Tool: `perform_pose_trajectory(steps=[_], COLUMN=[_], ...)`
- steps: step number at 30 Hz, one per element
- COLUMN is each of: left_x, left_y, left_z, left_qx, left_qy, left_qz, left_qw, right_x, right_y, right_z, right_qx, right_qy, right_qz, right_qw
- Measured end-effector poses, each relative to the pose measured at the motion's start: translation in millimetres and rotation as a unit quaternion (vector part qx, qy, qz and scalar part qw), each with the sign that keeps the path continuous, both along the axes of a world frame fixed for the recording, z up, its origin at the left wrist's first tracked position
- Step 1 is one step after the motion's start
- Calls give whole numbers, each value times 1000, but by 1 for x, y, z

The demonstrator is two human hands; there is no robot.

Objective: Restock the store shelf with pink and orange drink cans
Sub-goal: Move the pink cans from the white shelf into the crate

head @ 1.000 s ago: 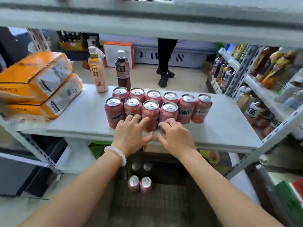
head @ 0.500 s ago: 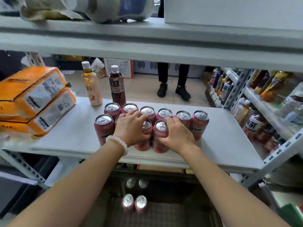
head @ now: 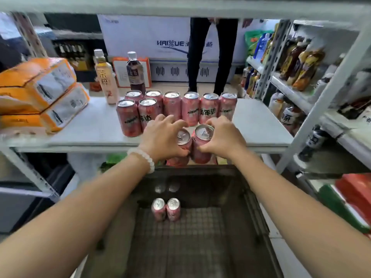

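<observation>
Several pink drink cans (head: 172, 106) stand in two rows on the white shelf (head: 259, 125). My left hand (head: 160, 138) grips one pink can (head: 184, 137) from the side. Right beside it, my right hand (head: 223, 137) grips another pink can (head: 204, 133). Both held cans hang at the shelf's front edge, side by side, their lower halves below the shelf board. Below them, two more pink cans (head: 166, 209) stand upright in a dark basket (head: 200, 243).
Stacked orange cartons (head: 40, 93) fill the shelf's left end. A pale tea bottle (head: 105, 79) and a dark bottle (head: 135, 74) stand behind the cans. A rack of bottled drinks (head: 299, 63) runs along the right. A person's legs (head: 210, 57) stand beyond the shelf.
My hands closed round two front-row cans and drew them back from the row to the shelf's front edge. The view has tilted down toward the basket.
</observation>
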State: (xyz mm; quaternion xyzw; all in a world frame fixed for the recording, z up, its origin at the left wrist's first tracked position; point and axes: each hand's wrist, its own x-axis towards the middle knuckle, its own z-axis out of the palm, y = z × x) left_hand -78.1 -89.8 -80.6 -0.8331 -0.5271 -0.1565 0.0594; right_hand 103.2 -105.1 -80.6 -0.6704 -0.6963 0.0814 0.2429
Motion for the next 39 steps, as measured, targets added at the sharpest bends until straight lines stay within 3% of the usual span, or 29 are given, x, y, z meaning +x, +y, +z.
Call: perform_pose_trajectory(steps=[11, 18, 22, 30, 39], left_x=[9, 27, 33, 34, 46], left_y=[-63, -18, -1, 42, 54], left_z=[-119, -224, -270, -366, -408], left_qx=[-93, -216, -241, -187, -108], left_qy=[26, 17, -18, -58, -20], left_qz=[15, 17, 20, 12, 26], left_qw=[995, 976, 970, 981, 994], right_x=[12, 18, 22, 23, 34], right_y=[-74, -32, -12, 29, 48], right_z=[-121, -233, -276, -363, -391], right_qx=[-119, -196, -209, -239, -219], right_qy=[-11, 1, 7, 18, 59], right_qz=[-7, -4, -15, -47, -59], right_qw=[993, 981, 978, 970, 972])
